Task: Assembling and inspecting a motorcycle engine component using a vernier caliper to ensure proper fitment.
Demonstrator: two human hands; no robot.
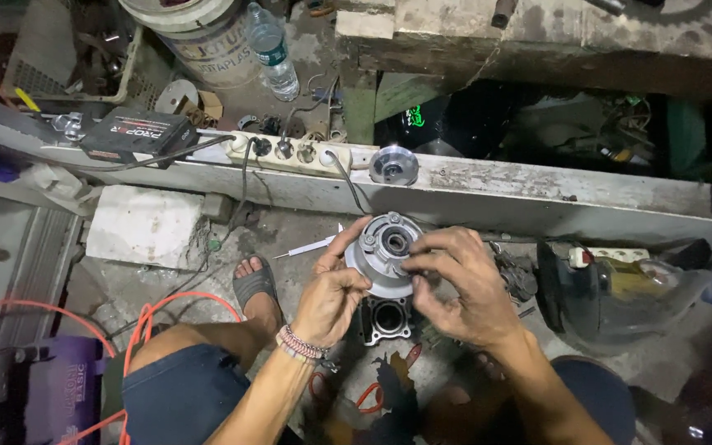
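Round metal hub [382, 251] between both hands, above engine block [386, 320], seemingly floor-level.

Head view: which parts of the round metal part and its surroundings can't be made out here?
- Round metal part: its underside and lower rim, hidden by left hand and right hand.
- Engine block: partly covered by both wrists.
- Under the bench: too dark to read.

- Floor [306, 222]: stained, cracked concrete, dim light.
- Worn grey beam [537, 194] crosses the scene.
- Rough wooden bench [554, 41] stands beyond it.
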